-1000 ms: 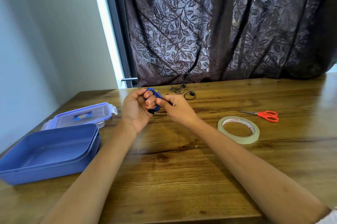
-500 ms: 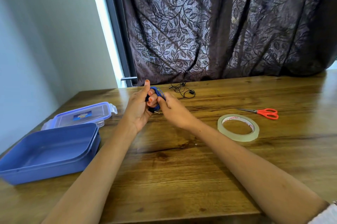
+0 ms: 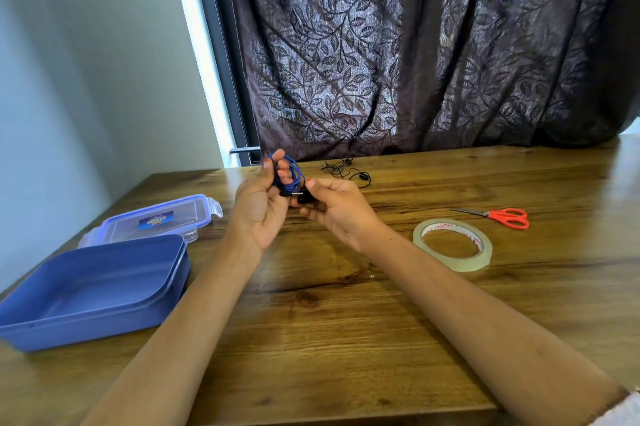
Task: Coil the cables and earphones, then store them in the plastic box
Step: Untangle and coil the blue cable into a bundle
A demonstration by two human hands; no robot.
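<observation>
A blue cable (image 3: 294,176) is wound in loops around the raised fingers of my left hand (image 3: 259,207), above the middle of the wooden table (image 3: 329,314). My right hand (image 3: 337,209) is right beside it and pinches the cable's dark plug end at the bottom of the coil. Black earphones (image 3: 346,169) lie loose on the table behind my hands, near the curtain. The open blue plastic box (image 3: 93,290) stands at the left, nothing in it, with its clear lid (image 3: 156,219) lying flat just behind it.
A roll of clear tape (image 3: 452,243) lies right of my right forearm. Orange-handled scissors (image 3: 502,216) rest farther right. A dark leaf-patterned curtain (image 3: 415,44) hangs along the table's far edge, and a wall closes off the left side.
My left fingers have lifted and opened out, so the blue coil now shows around them. My right hand slid down to the plug end below the coil.
</observation>
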